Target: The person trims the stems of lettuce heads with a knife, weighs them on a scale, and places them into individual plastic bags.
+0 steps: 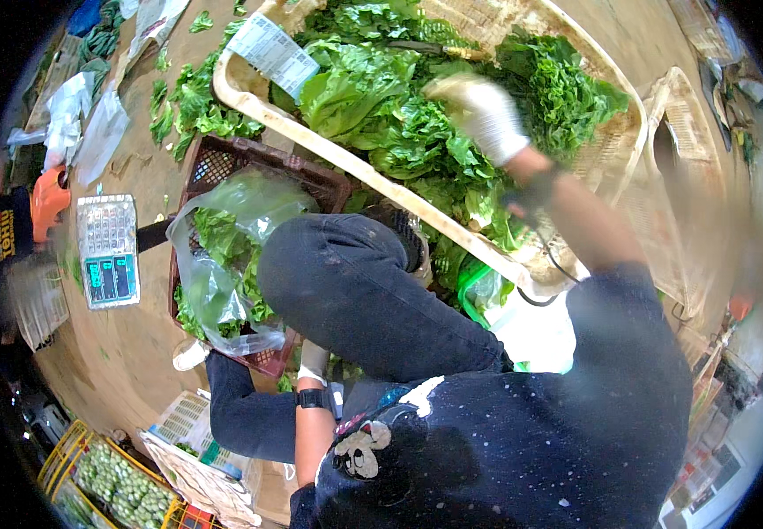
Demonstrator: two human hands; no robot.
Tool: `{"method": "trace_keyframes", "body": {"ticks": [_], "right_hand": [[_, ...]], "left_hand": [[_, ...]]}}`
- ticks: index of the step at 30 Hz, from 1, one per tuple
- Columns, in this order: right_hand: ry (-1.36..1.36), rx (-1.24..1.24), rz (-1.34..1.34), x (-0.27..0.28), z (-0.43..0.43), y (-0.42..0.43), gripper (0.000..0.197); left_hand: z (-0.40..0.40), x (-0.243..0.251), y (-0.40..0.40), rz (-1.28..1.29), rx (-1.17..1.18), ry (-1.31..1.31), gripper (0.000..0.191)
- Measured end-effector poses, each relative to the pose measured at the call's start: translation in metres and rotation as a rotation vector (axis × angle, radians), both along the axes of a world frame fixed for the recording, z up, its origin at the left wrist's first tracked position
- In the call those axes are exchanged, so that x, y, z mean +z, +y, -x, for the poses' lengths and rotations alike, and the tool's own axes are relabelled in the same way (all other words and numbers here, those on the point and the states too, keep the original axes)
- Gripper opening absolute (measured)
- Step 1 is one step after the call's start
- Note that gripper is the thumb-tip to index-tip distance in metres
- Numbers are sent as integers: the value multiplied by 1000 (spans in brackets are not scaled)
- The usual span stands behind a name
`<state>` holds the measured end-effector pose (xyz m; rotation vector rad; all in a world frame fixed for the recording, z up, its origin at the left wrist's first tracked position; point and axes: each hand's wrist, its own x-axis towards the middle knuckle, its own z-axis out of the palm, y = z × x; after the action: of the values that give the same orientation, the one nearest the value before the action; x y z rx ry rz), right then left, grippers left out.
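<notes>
My right hand [477, 109], in a white glove and blurred, is over green leaf lettuce [361, 86] in a large off-white plastic crate [348, 159]. Its fingers are too smeared to show whether they grip a leaf. Darker leafy greens [547, 99] lie to the right of that hand. My left hand [313, 362], gloved too, is mostly hidden by my bent knee, beside a dark red plastic crate [269, 159]. Inside that crate a clear plastic bag [213, 317] holds lettuce [223, 235].
A digital scale [109, 248] with a lit display stands left of the red crate. Loose leaves [199, 99] litter the floor. A printed label sheet [272, 53] is on the big crate's corner. Under its near edge sits a green-rimmed container [471, 291]. Another person's dark clothing [8, 228] shows far left.
</notes>
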<state>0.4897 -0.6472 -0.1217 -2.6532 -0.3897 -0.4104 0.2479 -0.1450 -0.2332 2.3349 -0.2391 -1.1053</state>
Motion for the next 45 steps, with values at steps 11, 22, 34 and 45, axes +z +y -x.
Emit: {"method": "trace_keyframes", "body": {"ticks": [11,22,34,45], "right_hand": [[355,384,770,-158,-12,126,24],[196,389,1196,-200,-20,137,29],[249,399,807,-137,1,107,13],[375,394,236,0,15,-6,63]], "left_hand": [[42,-51,35,91,183,24,43],[11,4,2,80,194,28,40],[16,18,-7,196,646,139,32],[29,-31,10,259,722,145,35]]}}
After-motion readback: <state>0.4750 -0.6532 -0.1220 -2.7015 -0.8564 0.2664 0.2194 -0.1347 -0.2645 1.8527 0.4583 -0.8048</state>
